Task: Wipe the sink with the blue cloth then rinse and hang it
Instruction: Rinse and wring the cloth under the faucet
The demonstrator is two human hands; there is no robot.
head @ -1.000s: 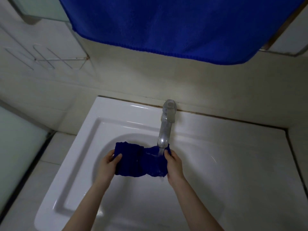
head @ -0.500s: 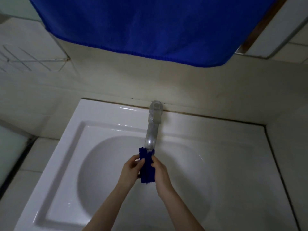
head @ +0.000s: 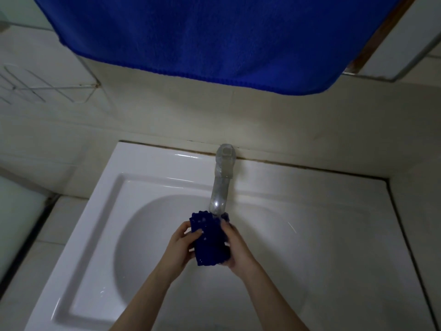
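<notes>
A small dark blue cloth (head: 210,240), wet and bunched into a narrow bundle, sits just under the spout of the metal tap (head: 220,185), above the round bowl of the white sink (head: 148,247). My left hand (head: 181,244) grips the cloth's left side with the thumb on top. Against its right side my right hand (head: 236,249) holds it, fingers curled round the back. The cloth's lower end sticks out between both palms.
A large blue towel (head: 202,37) hangs overhead across the top of the view, in front of the cream tiled wall. A wire rack (head: 47,87) is fixed to the wall at the left. A tiled ledge borders the sink on the left and right.
The cloth was spread wide between my hands a second ago. Both hands have come together and pressed it into a tight bundle under the spout. The view has shifted slightly.
</notes>
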